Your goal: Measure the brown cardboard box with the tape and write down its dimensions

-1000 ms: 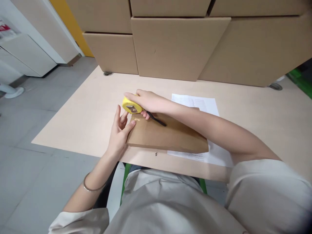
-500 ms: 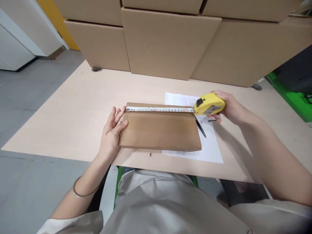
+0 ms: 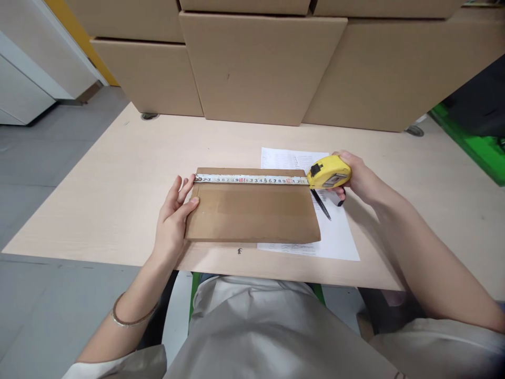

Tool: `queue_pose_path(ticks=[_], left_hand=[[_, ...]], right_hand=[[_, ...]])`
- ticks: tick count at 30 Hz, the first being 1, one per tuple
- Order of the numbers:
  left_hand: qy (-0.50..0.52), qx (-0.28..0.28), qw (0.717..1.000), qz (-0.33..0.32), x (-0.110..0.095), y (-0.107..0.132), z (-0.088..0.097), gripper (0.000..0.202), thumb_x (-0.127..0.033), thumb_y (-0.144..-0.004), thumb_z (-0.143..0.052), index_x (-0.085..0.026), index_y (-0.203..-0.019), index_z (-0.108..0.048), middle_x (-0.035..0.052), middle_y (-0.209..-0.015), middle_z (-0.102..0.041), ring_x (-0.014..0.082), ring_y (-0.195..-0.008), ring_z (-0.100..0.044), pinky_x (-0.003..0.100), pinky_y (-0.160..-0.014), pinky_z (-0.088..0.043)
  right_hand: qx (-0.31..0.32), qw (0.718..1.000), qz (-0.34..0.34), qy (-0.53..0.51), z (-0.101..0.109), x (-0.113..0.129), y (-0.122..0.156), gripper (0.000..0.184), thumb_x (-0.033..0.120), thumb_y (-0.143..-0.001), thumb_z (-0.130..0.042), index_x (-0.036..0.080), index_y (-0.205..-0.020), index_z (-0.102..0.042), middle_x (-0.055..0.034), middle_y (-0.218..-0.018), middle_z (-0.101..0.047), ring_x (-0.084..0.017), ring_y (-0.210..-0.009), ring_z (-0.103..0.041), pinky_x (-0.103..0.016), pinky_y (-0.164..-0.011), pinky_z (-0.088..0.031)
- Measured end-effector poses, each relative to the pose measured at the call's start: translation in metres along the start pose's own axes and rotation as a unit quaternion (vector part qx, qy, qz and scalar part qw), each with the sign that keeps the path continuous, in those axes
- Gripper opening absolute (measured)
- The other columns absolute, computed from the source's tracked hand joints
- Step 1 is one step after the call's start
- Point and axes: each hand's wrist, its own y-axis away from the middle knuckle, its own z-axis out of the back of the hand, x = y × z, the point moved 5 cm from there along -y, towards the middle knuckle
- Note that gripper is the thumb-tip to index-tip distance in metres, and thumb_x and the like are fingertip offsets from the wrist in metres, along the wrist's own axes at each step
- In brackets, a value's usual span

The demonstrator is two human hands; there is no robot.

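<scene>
A flat cardboard box point(image 3: 252, 213) lies on the table in front of me, partly over a printed paper sheet point(image 3: 335, 237). My left hand point(image 3: 173, 216) grips the box's left end, thumb on top and fingertips at the metal hook of the tape. The numbered white tape blade point(image 3: 256, 180) stretches along the box's far side. At its right end, my right hand point(image 3: 357, 176) holds the yellow tape measure point(image 3: 329, 171) just by the box's right edge. A black pen point(image 3: 321, 205) rests on the sheet, beside the box and below the tape measure.
Stacked large cardboard boxes point(image 3: 260, 68) form a wall along the back of the table point(image 3: 98, 200). A small dark mark point(image 3: 239, 251) shows near the table's front edge. Something green point(image 3: 469, 142) stands at the right.
My view has shifted slightly, so the box and hands appear a little further left. The tape measure has tilted a bit, and a black part shows under my right hand. Both holds are unchanged.
</scene>
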Motion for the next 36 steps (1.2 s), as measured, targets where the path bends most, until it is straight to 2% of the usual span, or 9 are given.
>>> queue_pose_path(ticks=[9, 14, 17, 20, 23, 25, 27, 31, 36], left_hand=[[0.005, 0.005, 1.0, -0.006, 0.0, 0.0, -0.001, 0.081, -0.031, -0.095, -0.082, -0.037, -0.171, -0.054, 0.0054, -0.178, -0.056, 0.0337, -0.177, -0.031, 0.057, -0.144, -0.031], [-0.04, 0.007, 0.997, -0.063, 0.0, -0.003, 0.003, 0.094, -0.028, -0.092, -0.085, -0.049, -0.174, -0.045, -0.0059, -0.192, -0.03, 0.0285, -0.182, -0.012, 0.052, -0.149, -0.009], [-0.042, 0.014, 0.997, -0.065, 0.002, -0.006, 0.004, 0.097, -0.035, -0.091, -0.088, -0.051, -0.175, -0.043, -0.0068, -0.195, -0.021, 0.0305, -0.182, -0.005, 0.052, -0.149, -0.007], [-0.036, 0.007, 0.997, -0.063, 0.006, -0.007, 0.007, 0.104, -0.042, -0.086, -0.093, -0.047, -0.176, -0.042, -0.0023, -0.195, -0.022, 0.0333, -0.182, -0.005, 0.052, -0.148, -0.008], [-0.035, -0.003, 0.997, -0.067, 0.008, -0.009, 0.008, 0.111, -0.047, -0.08, -0.098, -0.045, -0.177, -0.043, 0.0004, -0.195, -0.022, 0.0351, -0.182, -0.007, 0.052, -0.148, -0.008], [-0.033, -0.007, 0.997, -0.069, 0.009, -0.009, 0.008, 0.112, -0.048, -0.078, -0.099, -0.045, -0.175, -0.045, 0.0009, -0.195, -0.024, 0.0348, -0.182, -0.008, 0.052, -0.148, -0.009], [-0.03, -0.011, 0.997, -0.071, 0.009, -0.009, 0.008, 0.111, -0.046, -0.077, -0.1, -0.045, -0.174, -0.047, 0.0012, -0.194, -0.026, 0.0342, -0.182, -0.01, 0.052, -0.148, -0.01], [-0.028, -0.012, 0.997, -0.066, 0.006, -0.007, 0.006, 0.105, -0.043, -0.078, -0.099, -0.045, -0.171, -0.051, 0.0015, -0.193, -0.03, 0.0329, -0.182, -0.013, 0.052, -0.148, -0.014], [-0.006, -0.021, 0.998, -0.053, 0.002, -0.003, 0.003, 0.096, -0.039, -0.078, -0.098, -0.043, -0.166, -0.059, 0.0022, -0.19, -0.037, 0.0331, -0.181, -0.019, 0.052, -0.147, -0.019]], right_hand=[[0.011, 1.0, -0.007, 0.002, 0.001, 0.0, -0.002, 0.044, 0.049, -0.114, -0.043, 0.023, -0.084, -0.061, -0.0034, -0.06, -0.054, -0.016, -0.049, -0.041, -0.027, -0.046, -0.035], [0.036, 0.992, 0.07, 0.094, -0.001, 0.033, 0.005, 0.042, 0.046, -0.117, -0.043, 0.025, -0.084, -0.056, -0.0017, -0.063, -0.057, -0.015, -0.049, -0.047, -0.029, -0.047, -0.041], [0.041, 0.984, 0.13, 0.116, -0.022, 0.059, 0.005, 0.04, 0.046, -0.119, -0.041, 0.025, -0.087, -0.053, 0.0011, -0.062, -0.055, -0.014, -0.048, -0.047, -0.029, -0.049, -0.041], [0.065, 0.969, 0.201, 0.125, -0.06, 0.078, 0.0, 0.043, 0.059, -0.115, -0.053, 0.026, -0.088, -0.048, 0.0027, -0.067, -0.055, -0.014, -0.052, -0.049, -0.028, -0.05, -0.04], [0.078, 0.938, 0.288, 0.177, -0.096, 0.091, -0.001, 0.049, 0.069, -0.112, -0.057, 0.027, -0.09, -0.047, 0.0039, -0.067, -0.053, -0.016, -0.059, -0.054, -0.029, -0.055, -0.041], [0.062, 0.917, 0.333, 0.212, -0.108, 0.099, 0.004, 0.048, 0.071, -0.114, -0.051, 0.026, -0.095, -0.051, 0.0043, -0.065, -0.052, -0.017, -0.063, -0.058, -0.031, -0.061, -0.045], [0.024, 0.9, 0.37, 0.227, -0.108, 0.108, 0.013, 0.054, 0.075, -0.115, -0.041, 0.025, -0.101, -0.056, 0.0033, -0.068, -0.056, -0.018, -0.067, -0.063, -0.031, -0.065, -0.048], [-0.081, 0.864, 0.436, 0.24, -0.086, 0.113, 0.03, 0.069, 0.087, -0.11, -0.031, 0.024, -0.106, -0.058, -0.0017, -0.082, -0.068, -0.018, -0.067, -0.066, -0.033, -0.063, -0.048], [-0.075, 0.85, 0.423, 0.306, -0.072, 0.07, 0.031, 0.06, 0.082, -0.11, -0.04, 0.025, -0.109, -0.058, -0.0076, -0.092, -0.075, -0.023, -0.069, -0.068, -0.036, -0.059, -0.05]])
